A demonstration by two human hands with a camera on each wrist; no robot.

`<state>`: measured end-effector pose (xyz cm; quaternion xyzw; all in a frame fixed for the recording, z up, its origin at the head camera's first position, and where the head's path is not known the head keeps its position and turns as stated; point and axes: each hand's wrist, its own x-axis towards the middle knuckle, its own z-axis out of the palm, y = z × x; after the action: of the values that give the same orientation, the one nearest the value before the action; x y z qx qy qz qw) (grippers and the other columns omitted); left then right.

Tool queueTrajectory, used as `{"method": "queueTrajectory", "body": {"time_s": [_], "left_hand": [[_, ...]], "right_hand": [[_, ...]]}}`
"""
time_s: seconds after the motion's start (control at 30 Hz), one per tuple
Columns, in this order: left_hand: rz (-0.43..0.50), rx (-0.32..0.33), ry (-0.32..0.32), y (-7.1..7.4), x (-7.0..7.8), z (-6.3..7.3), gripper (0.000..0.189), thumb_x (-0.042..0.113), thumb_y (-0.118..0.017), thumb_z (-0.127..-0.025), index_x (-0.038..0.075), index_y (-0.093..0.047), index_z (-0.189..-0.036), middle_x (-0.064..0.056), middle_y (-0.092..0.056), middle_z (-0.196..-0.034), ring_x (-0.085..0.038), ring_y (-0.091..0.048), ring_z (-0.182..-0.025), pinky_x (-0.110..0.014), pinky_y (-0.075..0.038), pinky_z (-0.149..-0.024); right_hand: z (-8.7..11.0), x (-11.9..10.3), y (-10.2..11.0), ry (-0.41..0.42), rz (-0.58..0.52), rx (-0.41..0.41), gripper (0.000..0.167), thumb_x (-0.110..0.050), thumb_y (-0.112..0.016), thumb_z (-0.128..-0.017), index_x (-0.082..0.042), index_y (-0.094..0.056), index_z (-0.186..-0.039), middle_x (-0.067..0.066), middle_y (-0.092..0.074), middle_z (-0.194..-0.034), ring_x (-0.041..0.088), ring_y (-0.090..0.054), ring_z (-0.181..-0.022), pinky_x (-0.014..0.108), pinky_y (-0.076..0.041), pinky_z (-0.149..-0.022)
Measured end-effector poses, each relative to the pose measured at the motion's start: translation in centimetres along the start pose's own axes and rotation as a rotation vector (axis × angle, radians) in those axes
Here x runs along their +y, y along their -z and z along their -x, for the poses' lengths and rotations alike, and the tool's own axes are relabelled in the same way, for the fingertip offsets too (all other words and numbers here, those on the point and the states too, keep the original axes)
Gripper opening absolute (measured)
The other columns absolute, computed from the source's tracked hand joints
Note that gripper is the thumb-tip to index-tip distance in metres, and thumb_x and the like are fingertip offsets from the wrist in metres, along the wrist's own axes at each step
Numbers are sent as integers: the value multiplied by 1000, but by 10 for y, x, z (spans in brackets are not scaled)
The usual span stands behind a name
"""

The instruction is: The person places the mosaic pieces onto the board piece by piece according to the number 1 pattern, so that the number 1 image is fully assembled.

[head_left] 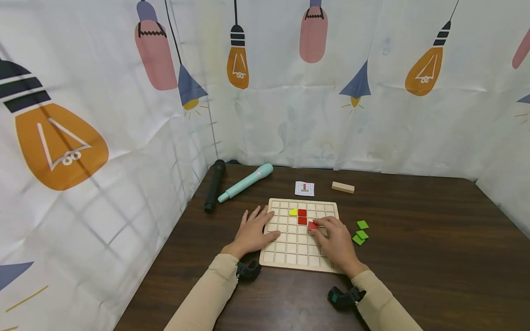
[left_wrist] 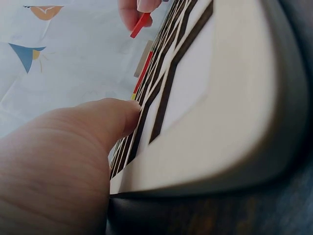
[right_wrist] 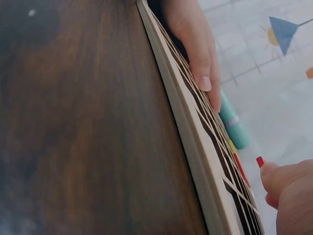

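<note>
A pale wooden grid board (head_left: 285, 248) lies on the table. My right hand (head_left: 336, 241) pinches a red square tile (head_left: 312, 225) between thumb and fingers over the board. In the left wrist view that red tile (left_wrist: 140, 25) is tilted and raised off the grid. Two red tiles (head_left: 302, 217) sit one behind the other in the grid, with a yellow piece (head_left: 293, 212) to the left of the far one. My left hand (head_left: 250, 232) rests on the board's left edge with its fingers spread; its thumb (left_wrist: 115, 117) touches the surface.
Several green tiles (head_left: 361, 233) lie right of the board. Behind it are a small printed card (head_left: 304, 188) and a wooden block (head_left: 342, 187). A black microphone-shaped object (head_left: 214, 186) and a mint-green one (head_left: 245, 183) lie at the back left, near the patterned curtain (head_left: 273, 119).
</note>
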<state>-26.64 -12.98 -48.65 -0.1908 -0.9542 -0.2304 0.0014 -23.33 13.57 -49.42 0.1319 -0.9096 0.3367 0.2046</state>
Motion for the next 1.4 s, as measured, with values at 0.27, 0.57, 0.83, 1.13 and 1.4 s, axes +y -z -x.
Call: {"method": "queueTrajectory", "body": {"time_s": [0.27, 0.57, 0.83, 1.13, 1.4], "left_hand": [[-5, 0, 13, 1, 1, 0, 70, 53, -57, -93, 17, -41, -151, -8, -26, -159, -30, -14, -149, -57, -1, -118], [-2, 0, 10, 1, 2, 0, 71, 54, -56, -93, 17, -40, -151, -8, -26, -160, -29, -14, -149, -57, -1, -118], [6, 2, -13, 1, 2, -2, 71, 56, -55, -94, 18, -39, -152, -8, -25, -160, -29, -13, -149, -56, -1, -118], [4, -5, -8, -1, 3, -3, 71, 55, -55, -94, 17, -39, -151, -8, -25, -160, -29, -13, -149, -57, -1, -118], [5, -9, 1, 0, 1, -1, 71, 55, -55, -94, 17, -39, -152, -8, -25, -160, -29, -13, -150, -57, 0, -118]], "right_hand": [[-2, -3, -2, -5, -33, -53, 31, -24, -77, -86, -12, -73, -114, 1, -67, -108, 21, -63, -103, 44, -53, -89], [-4, -10, -7, 1, -37, -110, 27, -25, -77, -86, -15, -74, -112, -2, -65, -108, 20, -61, -104, 44, -52, -90], [-6, -11, -8, 1, -26, -110, 25, -24, -77, -86, -15, -74, -109, -5, -64, -104, 17, -60, -99, 39, -53, -84], [-5, -10, -7, -35, -26, -133, 26, -24, -76, -87, -13, -74, -110, -3, -62, -104, 16, -58, -97, 37, -52, -81], [-8, -10, -13, -10, -29, -122, 27, -25, -76, -87, -14, -74, -112, -4, -63, -104, 14, -56, -91, 34, -49, -76]]}}
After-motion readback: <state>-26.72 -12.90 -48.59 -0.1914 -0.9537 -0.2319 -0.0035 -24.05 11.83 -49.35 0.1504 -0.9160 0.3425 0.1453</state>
